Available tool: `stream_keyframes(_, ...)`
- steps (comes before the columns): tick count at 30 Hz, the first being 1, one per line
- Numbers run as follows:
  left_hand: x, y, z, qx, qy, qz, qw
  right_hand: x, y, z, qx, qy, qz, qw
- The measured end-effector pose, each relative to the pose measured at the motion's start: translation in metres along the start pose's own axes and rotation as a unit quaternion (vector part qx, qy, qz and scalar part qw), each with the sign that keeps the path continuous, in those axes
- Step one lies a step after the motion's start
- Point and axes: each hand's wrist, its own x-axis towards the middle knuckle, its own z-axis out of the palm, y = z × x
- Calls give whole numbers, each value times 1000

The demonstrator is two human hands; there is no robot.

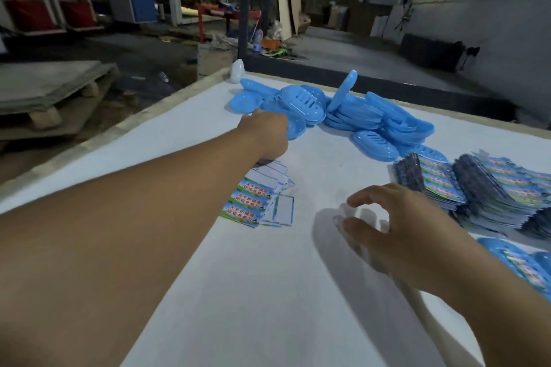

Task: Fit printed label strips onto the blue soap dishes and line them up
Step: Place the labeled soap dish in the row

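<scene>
A loose pile of blue soap dishes [343, 110] lies at the far side of the white table [268, 292]. My left hand [265, 134] reaches into the pile's near left edge and grips one blue soap dish [296, 129]; its fingers are hidden behind the hand. A small fan of printed label strips [259, 199] lies just below that wrist. My right hand [396, 226] hovers over the bare table, its fingers loosely curled and holding nothing. Big stacks of label strips [492, 188] sit at the right.
Blue dishes with labels fitted [512, 259] lie at the table's right edge, below the stacks. A white bottle-like object [237, 71] stands at the far left corner. Beyond the table are a wooden pallet [50, 92], the workshop floor and machinery.
</scene>
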Motion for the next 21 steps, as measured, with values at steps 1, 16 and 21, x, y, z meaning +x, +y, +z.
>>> stream_keyframes(1, 2, 0, 0, 6, 14, 1, 1000, 0, 0, -1, 0, 2, 1, 1000)
stream_keyframes(16, -77, 42, -32, -225, 190, 122, 948, 5, 0, 3, 126, 113, -10, 986)
stream_keyframes(21, -115, 56, -30, -301, 106, 107, 942, 2, -4, -1, 249, 79, -64, 963)
